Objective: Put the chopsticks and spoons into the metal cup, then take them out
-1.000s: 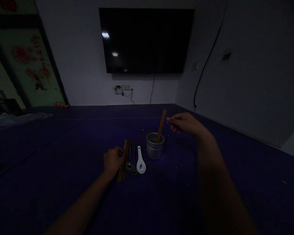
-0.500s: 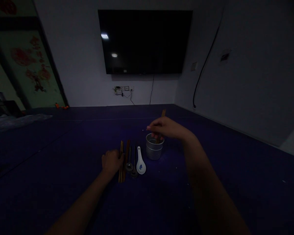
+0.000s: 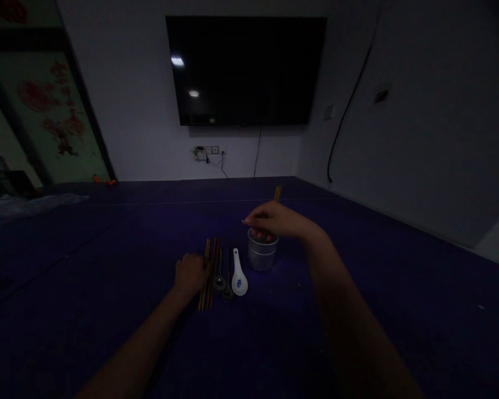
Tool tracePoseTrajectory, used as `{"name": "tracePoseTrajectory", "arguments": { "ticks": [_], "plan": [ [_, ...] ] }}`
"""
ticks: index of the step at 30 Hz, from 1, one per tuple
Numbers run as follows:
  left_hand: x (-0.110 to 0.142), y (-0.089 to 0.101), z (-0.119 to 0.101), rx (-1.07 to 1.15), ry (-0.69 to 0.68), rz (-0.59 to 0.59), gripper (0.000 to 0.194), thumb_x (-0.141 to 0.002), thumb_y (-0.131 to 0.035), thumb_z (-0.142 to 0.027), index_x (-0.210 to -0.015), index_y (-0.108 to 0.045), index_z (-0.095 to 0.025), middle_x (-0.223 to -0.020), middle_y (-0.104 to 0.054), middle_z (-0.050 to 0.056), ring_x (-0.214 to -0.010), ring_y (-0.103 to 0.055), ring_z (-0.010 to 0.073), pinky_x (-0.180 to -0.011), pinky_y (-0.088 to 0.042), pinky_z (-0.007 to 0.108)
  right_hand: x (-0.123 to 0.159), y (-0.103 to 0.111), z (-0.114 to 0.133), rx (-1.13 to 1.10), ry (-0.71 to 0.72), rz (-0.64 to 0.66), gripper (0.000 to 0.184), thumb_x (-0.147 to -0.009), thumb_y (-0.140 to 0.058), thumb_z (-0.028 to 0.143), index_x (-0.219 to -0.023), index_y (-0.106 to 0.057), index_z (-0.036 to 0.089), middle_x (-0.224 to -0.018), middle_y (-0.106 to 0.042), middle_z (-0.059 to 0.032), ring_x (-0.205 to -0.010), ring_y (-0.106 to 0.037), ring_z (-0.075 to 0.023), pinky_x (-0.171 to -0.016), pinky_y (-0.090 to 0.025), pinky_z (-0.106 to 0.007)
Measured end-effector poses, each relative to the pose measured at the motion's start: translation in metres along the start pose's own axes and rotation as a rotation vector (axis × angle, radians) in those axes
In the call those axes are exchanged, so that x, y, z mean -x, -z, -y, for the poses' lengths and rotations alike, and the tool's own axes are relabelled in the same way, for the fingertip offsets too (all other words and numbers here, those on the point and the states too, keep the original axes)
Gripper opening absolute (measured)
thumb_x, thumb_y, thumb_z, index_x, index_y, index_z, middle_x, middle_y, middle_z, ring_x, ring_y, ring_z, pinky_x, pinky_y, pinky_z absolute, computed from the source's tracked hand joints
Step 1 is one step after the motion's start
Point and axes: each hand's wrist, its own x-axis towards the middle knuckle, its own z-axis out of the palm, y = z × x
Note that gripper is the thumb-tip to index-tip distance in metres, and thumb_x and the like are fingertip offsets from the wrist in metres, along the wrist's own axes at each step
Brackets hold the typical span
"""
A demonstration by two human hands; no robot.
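My left hand [image 3: 191, 272] lies on the dark blue surface, its fingers curled at the left side of a row of wooden chopsticks [image 3: 210, 288] and its thumb over them. To their right lie two dark metal spoons [image 3: 220, 284] and a white soup spoon [image 3: 239, 280] with a blue motif. A round metal container [image 3: 261, 257] stands upright just beyond. Over its rim hovers my right hand [image 3: 276, 220], some fingers hanging apart at the opening. Wooden chopsticks [image 3: 277, 193] rise behind this hand; their lower ends are hidden by the hand and container.
A dark television [image 3: 249, 72] hangs on the far wall above sockets and cables [image 3: 210, 152]. Crumpled clear plastic [image 3: 29, 205] lies at the left. Small orange objects [image 3: 103, 180] sit by the wall. A black cable [image 3: 345, 116] runs down the right wall.
My right hand has shifted slightly left, while the chopsticks behind it stay almost in place. The chopsticks under my left hand have spread apart a little, the leftmost lower ends moving left.
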Motion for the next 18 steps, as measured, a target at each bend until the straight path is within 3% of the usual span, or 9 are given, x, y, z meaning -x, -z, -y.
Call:
{"name": "tracePoseTrajectory", "arguments": {
  "ticks": [8,18],
  "plan": [
    [-0.0007,0.003,-0.0037,-0.035,0.026,-0.027,0.041,-0.085,-0.032,-0.036,-0.092,-0.066,-0.014,-0.099,-0.064,0.016,-0.1,-0.055,0.0286,-0.083,-0.041,0.04,0.0003,-0.0033,0.0028,0.001,-0.011,0.004,0.018,-0.086,-0.053,0.027,-0.086,-0.064,0.013,-0.063,-0.062,-0.0025,-0.051,-0.054,-0.0071,-0.044,-0.044,-0.016],
    [0.0003,0.0039,-0.0088,-0.063,0.021,-0.058,0.036,-0.082,-0.034,-0.019,-0.094,-0.066,-0.007,-0.096,-0.064,0.021,-0.099,-0.054,0.032,-0.082,-0.037,0.043,-0.0017,-0.0051,0.0007,0.002,0.033,0.022,0.017,-0.082,-0.058,0.029,-0.081,-0.066,0.015,-0.062,-0.062,-0.0023,-0.052,-0.056,-0.0084,-0.044,-0.044,-0.017]
  ]
}}
